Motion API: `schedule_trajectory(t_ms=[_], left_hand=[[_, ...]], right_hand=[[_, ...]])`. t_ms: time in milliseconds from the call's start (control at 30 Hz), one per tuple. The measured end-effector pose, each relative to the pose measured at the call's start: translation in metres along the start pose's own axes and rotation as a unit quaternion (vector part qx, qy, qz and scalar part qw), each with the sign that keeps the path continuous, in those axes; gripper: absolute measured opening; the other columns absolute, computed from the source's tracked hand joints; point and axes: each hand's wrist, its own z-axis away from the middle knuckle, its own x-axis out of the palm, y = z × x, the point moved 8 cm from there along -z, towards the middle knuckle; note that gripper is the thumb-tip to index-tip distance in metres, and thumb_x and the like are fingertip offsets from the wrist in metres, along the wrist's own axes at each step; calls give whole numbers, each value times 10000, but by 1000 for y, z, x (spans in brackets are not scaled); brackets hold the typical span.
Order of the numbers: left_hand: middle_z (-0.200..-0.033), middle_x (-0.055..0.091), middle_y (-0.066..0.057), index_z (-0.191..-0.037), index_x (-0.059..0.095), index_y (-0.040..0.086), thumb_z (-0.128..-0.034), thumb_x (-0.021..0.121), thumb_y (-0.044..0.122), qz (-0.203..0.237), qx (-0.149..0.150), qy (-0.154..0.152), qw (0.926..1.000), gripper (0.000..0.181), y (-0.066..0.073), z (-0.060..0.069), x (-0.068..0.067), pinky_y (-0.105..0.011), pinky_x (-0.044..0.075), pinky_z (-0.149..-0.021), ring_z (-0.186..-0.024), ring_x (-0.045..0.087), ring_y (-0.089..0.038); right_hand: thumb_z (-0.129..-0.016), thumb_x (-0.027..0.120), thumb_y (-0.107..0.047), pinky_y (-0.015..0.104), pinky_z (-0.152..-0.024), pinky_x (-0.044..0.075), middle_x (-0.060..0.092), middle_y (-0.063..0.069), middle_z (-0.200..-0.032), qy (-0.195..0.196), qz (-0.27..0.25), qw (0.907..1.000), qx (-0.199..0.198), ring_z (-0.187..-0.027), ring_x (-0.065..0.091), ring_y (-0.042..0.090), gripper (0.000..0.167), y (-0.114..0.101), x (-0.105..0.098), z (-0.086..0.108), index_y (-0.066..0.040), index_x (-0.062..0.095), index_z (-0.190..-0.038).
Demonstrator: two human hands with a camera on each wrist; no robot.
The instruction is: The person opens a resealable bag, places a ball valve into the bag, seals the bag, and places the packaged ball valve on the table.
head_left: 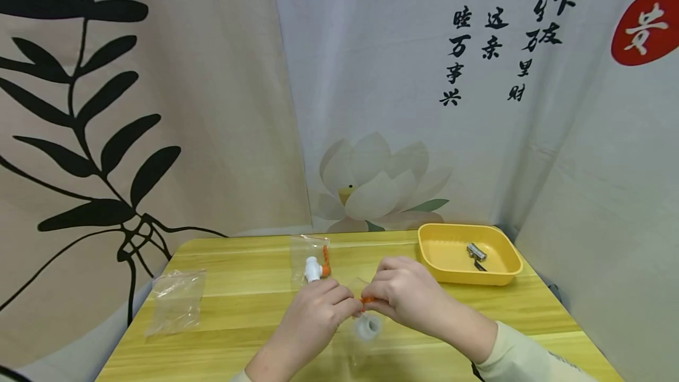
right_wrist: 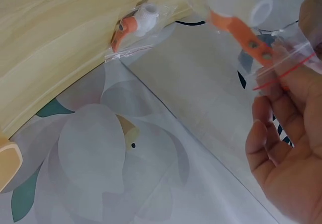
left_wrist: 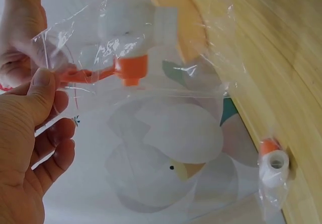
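A white tap (left_wrist: 136, 27) with an orange lever (left_wrist: 95, 75) sits inside a clear bag (left_wrist: 201, 80), held up over the near part of the bench (head_left: 239, 311). The left hand (head_left: 313, 318) has a thumb-and-finger grip on the bag at the lever's end; the right hand (head_left: 405, 290), just beside it, pinches the bag near its red zip line (right_wrist: 287, 72). Beyond the hands, a second bagged tap (head_left: 313, 269) lies toward the back edge. A flat clear bag (head_left: 177, 302) lies to the left. At the right rear, a yellow tray (head_left: 461, 276) holds small metal parts (head_left: 476, 252). Behind hangs a printed curtain (head_left: 371, 87).
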Motion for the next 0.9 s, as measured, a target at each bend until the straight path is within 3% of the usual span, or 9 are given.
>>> schedule_trajectory(t_ms=[200, 367, 467, 567, 667, 900], left_hand=[[-852, 717, 159, -894, 785, 238, -777, 886, 118, -75, 170, 68, 9998, 195, 4, -2, 1, -129, 499, -688, -766, 627, -27], [-846, 703, 164, -890, 786, 242, -805, 845, 101, -59, 222, 17, 9997, 174, 7, -4, 3, -121, 472, -686, -768, 615, -28], [-843, 701, 162, -889, 787, 240, -805, 846, 120, -49, 274, 60, 9996, 158, 8, -6, 4, -113, 473, -691, -762, 615, -25], [-837, 696, 158, -888, 783, 237, -811, 842, 142, -11, 312, 97, 9995, 135, 10, -7, 4, -105, 481, -699, -753, 613, -17], [-826, 684, 156, -884, 775, 236, -815, 837, 157, -13, 330, 99, 9994, 122, 11, -8, 4, -110, 478, -698, -747, 607, -17], [-793, 632, 156, -863, 747, 239, -832, 789, 244, -74, 256, 21, 9996, 53, 12, -7, 8, -111, 388, -668, -715, 551, -21]], right_hand=[[-742, 974, -316, 96, -654, 400, 744, -244, -764, -557, -4, 9984, 44, -700, 524, 4, 165, 0, 9, 0, -308, 819, -797], [-785, 945, -330, 179, -738, 461, 765, -262, -793, -1292, 9, 9903, 508, -796, 572, 51, 104, 7, 19, 1, -339, 843, -803], [-796, 935, -289, 199, -723, 454, 726, -247, -702, -1606, -92, 9846, 681, -742, 572, 22, 129, 10, 24, 3, -345, 826, -754], [-779, 925, -251, 146, -628, 342, 628, -227, -581, -1702, -173, 9831, 645, -605, 443, -37, 212, 11, 29, 3, -338, 769, -665], [-781, 913, -228, 121, -571, 251, 542, -202, -530, -1724, -258, 9828, 606, -565, 334, -50, 273, 11, 32, 4, -316, 712, -620], [-877, 883, -298, 126, -553, 344, 597, -175, -637, -2051, -550, 9722, 990, -631, 423, -47, 216, 16, 41, 9, -279, 741, -715]])
